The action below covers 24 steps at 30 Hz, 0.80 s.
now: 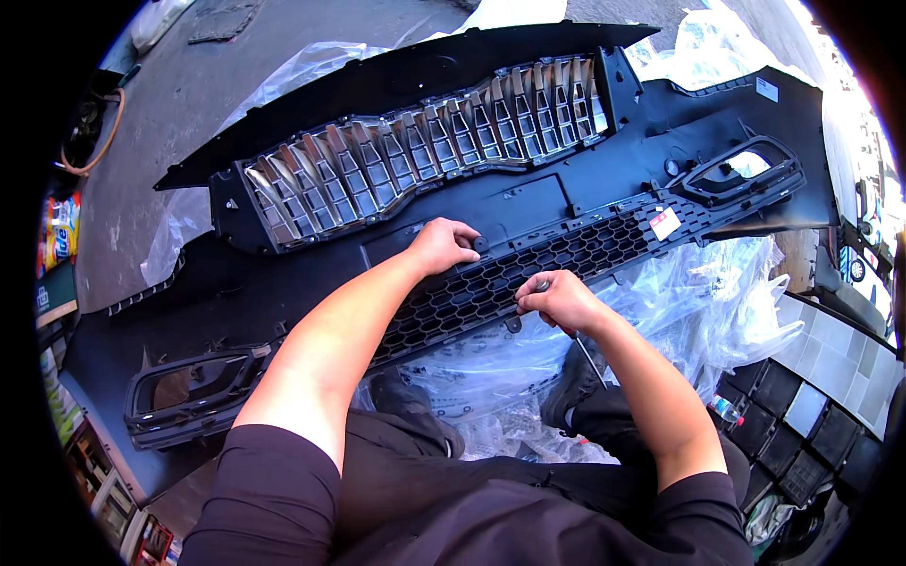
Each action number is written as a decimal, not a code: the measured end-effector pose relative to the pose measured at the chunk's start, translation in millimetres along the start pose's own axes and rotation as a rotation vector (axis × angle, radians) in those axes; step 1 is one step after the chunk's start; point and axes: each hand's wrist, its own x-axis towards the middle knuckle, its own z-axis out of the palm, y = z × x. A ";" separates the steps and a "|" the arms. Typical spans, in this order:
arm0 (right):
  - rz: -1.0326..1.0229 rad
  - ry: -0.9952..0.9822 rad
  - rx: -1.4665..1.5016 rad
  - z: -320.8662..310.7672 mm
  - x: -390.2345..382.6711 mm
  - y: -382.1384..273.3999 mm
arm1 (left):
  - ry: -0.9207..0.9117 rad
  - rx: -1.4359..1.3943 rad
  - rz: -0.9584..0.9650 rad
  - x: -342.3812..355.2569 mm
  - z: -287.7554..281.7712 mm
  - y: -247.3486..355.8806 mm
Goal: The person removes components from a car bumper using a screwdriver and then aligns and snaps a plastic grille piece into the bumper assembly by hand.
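Note:
A large black car bumper cover point(623, 193) lies across in front of me, its inner side up. A chrome-and-black slatted grille point(415, 156) is set in its upper part, and a black honeycomb lower grille point(528, 259) runs along its near side. My left hand point(442, 247) rests on the panel above the honeycomb, thumb and finger closed at a small round black part point(481, 244). My right hand point(561, 302) is wrapped round a screwdriver point(592, 360) over the honeycomb's near edge. The screwdriver's metal shaft points down toward my lap; its handle is mostly hidden in my fist.
Clear plastic wrapping point(661, 311) is bunched under and around the bumper. Black lamp surrounds point(193, 391) sit at both ends. My shoe point(573, 387) is below the near edge. Dark and grey floor tiles point(802, 415) and a small bottle point(725, 409) lie at right.

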 end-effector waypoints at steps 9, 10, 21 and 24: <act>-0.012 0.042 -0.040 -2.8 -5.0 2.9 | 0.047 -0.037 -0.062 6.8 6.7 2.4; -0.022 0.049 -0.035 -4.5 -4.9 4.5 | 0.046 -0.038 -0.057 9.8 9.1 2.2; -0.080 0.333 -0.343 -2.2 2.5 -3.4 | 0.042 -0.023 -0.091 14.4 11.8 -4.1; -0.036 0.377 -0.355 -9.8 -1.5 -7.5 | 0.029 0.025 -0.075 14.2 12.1 -0.5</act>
